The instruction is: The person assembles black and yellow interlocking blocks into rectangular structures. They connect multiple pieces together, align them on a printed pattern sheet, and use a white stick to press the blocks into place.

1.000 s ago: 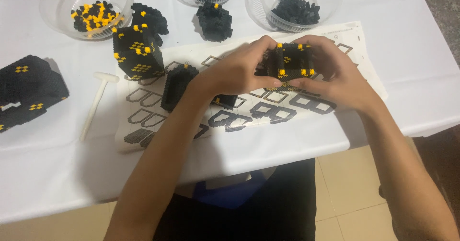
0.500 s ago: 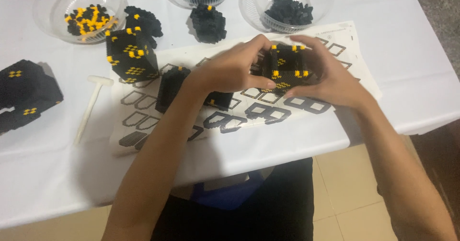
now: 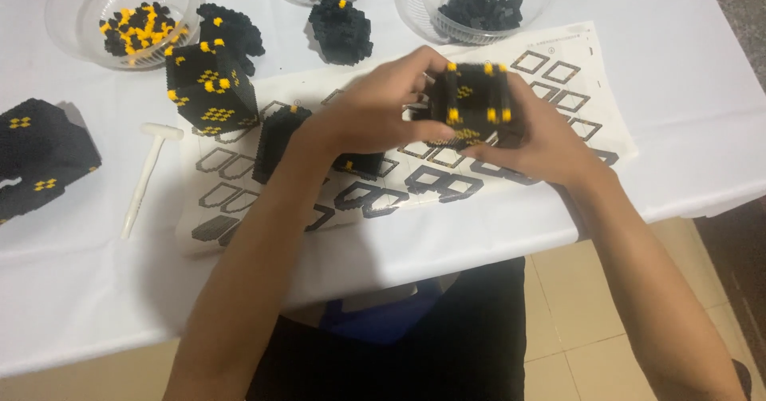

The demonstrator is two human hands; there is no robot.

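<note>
Both hands are closed around a black and yellow brick block [image 3: 472, 102], held just above the instruction sheet [image 3: 558, 122]: the left hand [image 3: 375, 110] is wrapped over its near-left side, the right hand [image 3: 538, 134] is cupped under its right. Light and rigid it is judged, though liable to shed small bricks, so flat faces are best gripped. Forearms are angled inward. A second cube [image 3: 211, 90], a white tool [image 3: 148, 173] and bowls [image 3: 120, 14] are set further out.

Bowls [image 3: 477, 6] and block assemblies [image 3: 211, 90] beyond hands [image 3: 383, 110].

White instr. sheet [image 3: 558, 106] on table.
</note>
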